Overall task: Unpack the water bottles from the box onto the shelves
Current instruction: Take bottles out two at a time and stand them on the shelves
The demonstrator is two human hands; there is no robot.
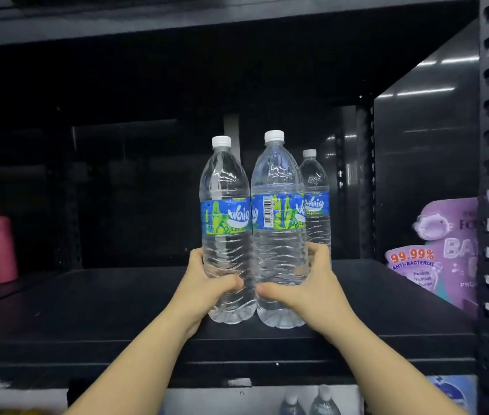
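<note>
at frame centre the left hand grips one clear plastic water bottle and the right hand grips another clear bottle, both low over the black metal shelf. set down carelessly, either could topple the third bottle just behind.

Two bottles stand upright side by side near the front edge of the shelf, the left bottle touching the right bottle. A third bottle stands just behind the right one. The left hand grips the left bottle low down, the right hand the right bottle.
</note>
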